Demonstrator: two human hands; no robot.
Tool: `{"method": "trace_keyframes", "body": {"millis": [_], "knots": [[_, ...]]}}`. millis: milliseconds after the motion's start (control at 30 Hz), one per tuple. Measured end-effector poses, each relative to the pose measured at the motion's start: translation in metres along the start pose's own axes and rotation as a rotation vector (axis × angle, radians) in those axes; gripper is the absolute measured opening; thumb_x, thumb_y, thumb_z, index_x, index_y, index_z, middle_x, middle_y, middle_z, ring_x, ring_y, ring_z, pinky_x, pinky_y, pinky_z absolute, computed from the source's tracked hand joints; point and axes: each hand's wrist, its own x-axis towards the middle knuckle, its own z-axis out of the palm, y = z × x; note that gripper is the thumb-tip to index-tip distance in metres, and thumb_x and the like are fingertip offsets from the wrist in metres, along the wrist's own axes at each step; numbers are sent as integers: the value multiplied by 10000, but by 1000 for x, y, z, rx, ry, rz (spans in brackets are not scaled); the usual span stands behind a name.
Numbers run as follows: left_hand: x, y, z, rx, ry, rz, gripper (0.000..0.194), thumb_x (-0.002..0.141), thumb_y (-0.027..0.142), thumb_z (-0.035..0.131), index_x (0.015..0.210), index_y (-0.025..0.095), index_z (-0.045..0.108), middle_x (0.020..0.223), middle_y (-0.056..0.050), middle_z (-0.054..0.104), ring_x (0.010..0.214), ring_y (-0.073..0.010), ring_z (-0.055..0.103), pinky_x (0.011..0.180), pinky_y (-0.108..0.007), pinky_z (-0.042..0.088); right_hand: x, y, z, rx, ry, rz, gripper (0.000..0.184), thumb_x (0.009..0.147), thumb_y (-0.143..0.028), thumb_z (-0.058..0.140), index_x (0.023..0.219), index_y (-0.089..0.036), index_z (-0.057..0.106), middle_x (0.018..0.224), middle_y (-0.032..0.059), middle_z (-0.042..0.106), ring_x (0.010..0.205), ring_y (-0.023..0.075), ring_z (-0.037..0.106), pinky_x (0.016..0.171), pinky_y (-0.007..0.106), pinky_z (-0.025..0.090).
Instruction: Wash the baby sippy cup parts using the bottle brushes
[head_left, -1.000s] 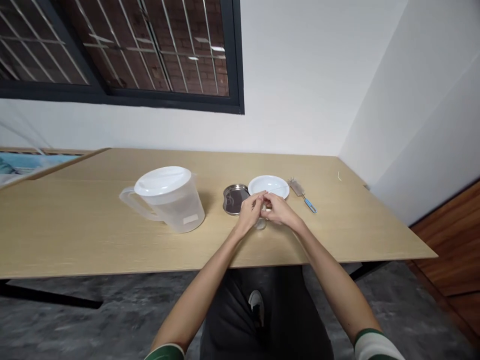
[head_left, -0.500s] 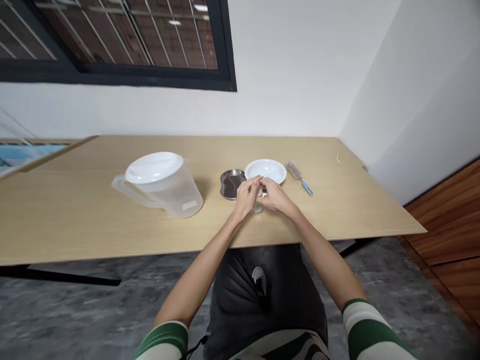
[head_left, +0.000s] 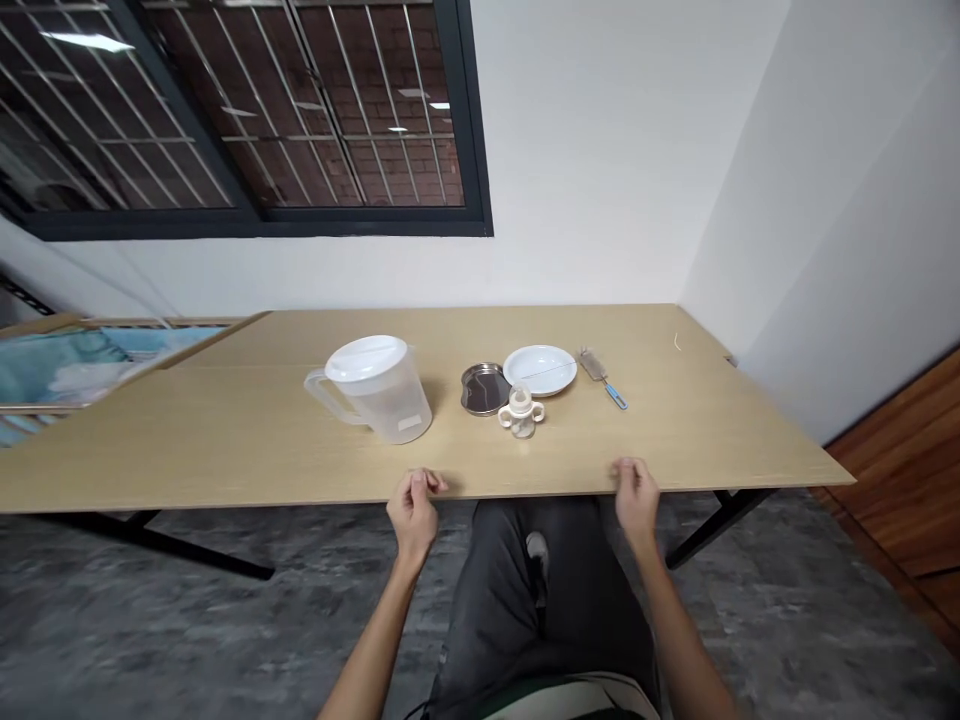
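Note:
A small baby bottle (head_left: 522, 412) with two cream side handles and a clear dome over its teat stands upright on the table. Nothing touches it. My left hand (head_left: 414, 515) hovers over the table's front edge, left of the bottle, its fingers loosely bent and holding nothing. To the bottle's right, my right hand (head_left: 636, 500) is also above the front edge, empty, with its fingers slightly curled and a little blurred. Behind the bottle are a white plate (head_left: 551, 382) with a thin wire-like stick across it, and a kidney-shaped metal tray (head_left: 484, 392).
A large translucent pitcher (head_left: 386, 395) with a white lid stands left on the wooden table (head_left: 225, 440). Right of the plate lies a bottle brush (head_left: 602, 378) with a blue handle. A wall and barred window (head_left: 337, 110) rise behind; a cot (head_left: 112, 355) is at far left.
Both hands have let go of the bottle and drawn back towards me, apart from each other. The bottle now stands free on the table. My view has shifted, showing more window.

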Motion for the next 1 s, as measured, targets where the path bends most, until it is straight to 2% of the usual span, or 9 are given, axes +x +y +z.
{"method": "trace_keyframes", "body": {"millis": [67, 133, 267, 367, 433, 533, 700, 867, 1000], "knots": [[-19, 1, -13, 72, -33, -9, 451, 964, 460, 452, 589, 212, 491, 538, 3, 524, 511, -163, 511, 531, -295, 426, -7, 7, -14, 7, 192, 34, 399, 934, -563, 427, 726, -234, 515, 660, 10, 543, 647, 188, 552, 670, 330, 467], [-28, 0, -17, 140, -47, -4, 483, 971, 463, 439, 563, 210, 488, 523, -1, 523, 477, -156, 473, 500, -294, 382, -11, 9, -20, 15, 247, 11, 425, 945, -556, 416, 661, -244, 465, 615, -11, 483, 608, 175, 504, 639, 316, 435], [-12, -2, -12, 79, -166, 123, 658, 987, 598, 227, 503, 215, 454, 522, -45, 549, 501, -182, 511, 517, -328, 402, -10, 0, -13, 6, 136, -72, 488, 967, -524, 392, 572, -240, 415, 558, -21, 424, 541, 155, 436, 580, 306, 381], [23, 2, 6, 130, -404, 261, 758, 932, 713, 145, 682, 206, 649, 761, -106, 681, 754, -246, 627, 735, -409, 494, -2, -13, 0, -26, -17, -198, 486, 955, -498, 444, 553, -226, 407, 537, -35, 381, 516, 130, 396, 540, 285, 343], [51, 8, 27, 237, -493, 258, 610, 868, 729, 434, 1024, 191, 677, 1026, -123, 692, 979, -282, 630, 891, -444, 484, 7, -25, 14, -52, -98, -304, 450, 922, -478, 519, 568, -216, 426, 551, -40, 389, 535, 119, 403, 546, 270, 351], [94, 16, 66, 312, -722, 202, 836, 679, 614, 762, 1355, 203, 491, 1304, -139, 572, 1118, -290, 589, 954, -433, 475, 28, -46, 47, -64, -176, -386, 319, 877, -465, 595, 711, -206, 513, 612, -45, 436, 567, 112, 436, 557, 251, 390], [150, 9, 115, 274, -1065, 208, 914, 492, 530, 882, 1264, 169, 552, 1154, -115, 629, 982, -270, 608, 915, -418, 478, 83, -76, 113, -213, -275, -708, 499, 782, -563, 664, 1071, -167, 572, 678, -27, 502, 567, 126, 475, 549, 267, 404], [165, -5, 122, 221, -1172, 170, 724, 514, 493, 874, 1106, 154, 631, 1025, -73, 655, 906, -229, 588, 851, -359, 473, 131, -84, 160, -187, -371, -1223, 491, 834, -670, 474, 808, -199, 612, 598, 26, 578, 546, 154, 538, 556, 301, 404], [154, -8, 123, 183, -1202, 132, 471, 602, 451, 823, 919, 150, 647, 865, -18, 629, 787, -175, 554, 736, -283, 449, 139, -73, 171, -210, -377, -1289, 554, 845, -708, 401, 757, -201, 608, 564, 31, 583, 527, 158, 545, 550, 315, 392]]}}
